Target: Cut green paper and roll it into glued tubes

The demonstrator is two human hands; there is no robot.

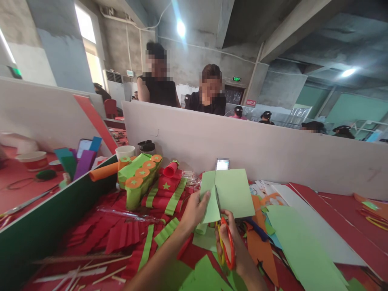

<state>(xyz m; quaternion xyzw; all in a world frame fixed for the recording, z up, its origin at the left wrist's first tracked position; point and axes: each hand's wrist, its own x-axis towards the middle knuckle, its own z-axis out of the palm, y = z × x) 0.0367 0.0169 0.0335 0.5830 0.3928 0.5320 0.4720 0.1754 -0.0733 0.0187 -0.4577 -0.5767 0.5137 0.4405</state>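
Note:
My left hand (pixel 195 210) grips the left part of a light green sheet of paper (pixel 236 194), thumb on its face. My right hand (pixel 232 238) is closed around the orange and yellow handles of a pair of scissors (pixel 233 244). The blades point away from me and lie in a cut running up the sheet, with a narrow strip to the left of it. Beneath my hands are green paper scraps (pixel 206 275). To the left stand a red paper model with a green star (pixel 166 185) and a green one with orange discs (pixel 133 184).
A white partition (pixel 242 141) crosses behind the table, with people beyond it. Light green sheets (pixel 297 242) and a white board (pixel 318 230) lie at right. Red folded paper (pixel 121 234) and thin sticks (pixel 91 266) spread at left, beside a dark green panel (pixel 60 202). A white cup (pixel 125 152) stands behind.

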